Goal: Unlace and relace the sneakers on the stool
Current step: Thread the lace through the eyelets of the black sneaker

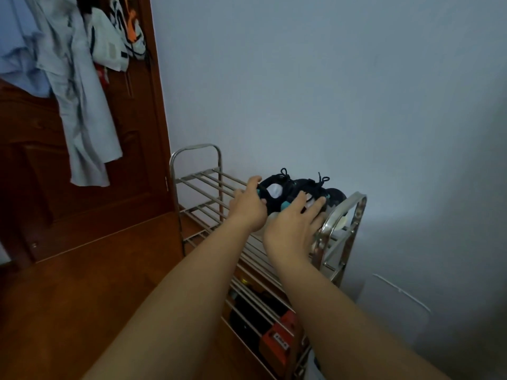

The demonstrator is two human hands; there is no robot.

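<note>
A pair of small dark sneakers with teal heel tabs and tied black laces stands on the top shelf of a steel shoe rack (204, 182). My left hand (249, 204) grips the heel of the left sneaker (274, 190), thumb on the collar. Over the heel of the right sneaker (318, 187) my right hand (293, 226) reaches with straight, spread fingers that touch it. No stool is in view.
The rack stands against a pale wall (329, 91), its curved end rail (343, 212) just right of my right hand. Lower shelves hold dark shoes and an orange box (277, 338). A wooden door (82, 209) with hanging clothes (79, 105) is at left.
</note>
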